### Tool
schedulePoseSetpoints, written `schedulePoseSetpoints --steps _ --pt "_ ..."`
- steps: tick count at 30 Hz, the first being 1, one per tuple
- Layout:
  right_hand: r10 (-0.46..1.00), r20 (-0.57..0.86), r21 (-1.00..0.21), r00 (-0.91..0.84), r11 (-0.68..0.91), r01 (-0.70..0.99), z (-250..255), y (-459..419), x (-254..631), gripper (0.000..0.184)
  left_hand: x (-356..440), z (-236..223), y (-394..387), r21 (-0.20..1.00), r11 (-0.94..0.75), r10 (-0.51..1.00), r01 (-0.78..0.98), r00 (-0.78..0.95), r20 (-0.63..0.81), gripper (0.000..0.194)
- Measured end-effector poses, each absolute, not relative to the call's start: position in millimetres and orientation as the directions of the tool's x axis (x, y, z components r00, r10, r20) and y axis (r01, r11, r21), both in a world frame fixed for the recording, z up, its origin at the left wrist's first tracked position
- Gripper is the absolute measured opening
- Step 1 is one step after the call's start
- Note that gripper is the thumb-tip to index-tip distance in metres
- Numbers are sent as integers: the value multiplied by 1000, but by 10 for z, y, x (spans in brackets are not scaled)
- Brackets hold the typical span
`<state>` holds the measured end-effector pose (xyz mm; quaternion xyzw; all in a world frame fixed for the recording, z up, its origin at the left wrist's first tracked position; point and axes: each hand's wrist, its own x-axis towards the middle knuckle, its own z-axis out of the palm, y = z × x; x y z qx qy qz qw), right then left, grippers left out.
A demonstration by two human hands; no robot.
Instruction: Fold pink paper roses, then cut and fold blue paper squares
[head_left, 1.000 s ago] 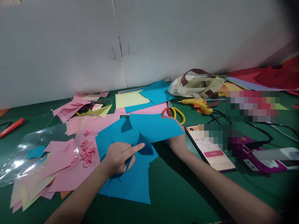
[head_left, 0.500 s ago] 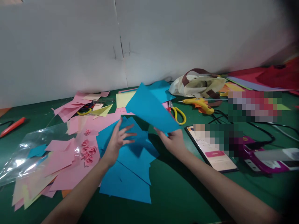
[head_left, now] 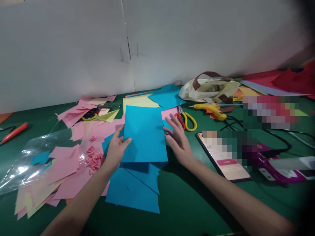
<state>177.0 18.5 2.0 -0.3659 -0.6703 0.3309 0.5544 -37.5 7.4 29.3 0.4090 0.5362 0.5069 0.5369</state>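
So, pixelation covers part of the phone (head_left: 228, 167), and the top blue sheet (head_left: 145, 134) hides a chunk of the blue paper (head_left: 136, 193) below it, right between both hands. Left hand (head_left: 116, 149) grips its left edge, thumb on top, some fingers out of sight. Right hand (head_left: 179, 142) is spread wide by the other edge; can't tell if it's touching.

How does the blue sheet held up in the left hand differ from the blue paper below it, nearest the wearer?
The held sheet is raised in the left hand; the lower paper lies flat.
The held sheet's face looks unmarked; the lower paper has a small dark mark.
The held sheet is largely uncovered; the lower paper is partly overlapped.
Both are blue.
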Motion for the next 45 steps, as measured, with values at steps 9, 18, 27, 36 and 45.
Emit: schedulePoseSetpoints --steps 9,18,27,36,45 --pt "988 147 -973 56 134 190 -98 336 1776 51 -552 423 67 914 142 978 380 91 -190 61" --pt "944 274 -927 183 208 313 -118 368 1857 42 -547 514 -137 478 -26 910 878 218 -351 66" --pt "971 239 -877 -29 229 422 -124 355 1828 38 -875 998 -580 417 213 970 884 -241 14 25" --pt "928 239 -838 -285 345 422 -44 198 1623 46 -301 358 -792 375 -79 987 924 19 161 50" --pt "966 28 -854 -256 156 496 171 -216 1493 65 -179 248 -795 186 7 996 982 9 -84 49"
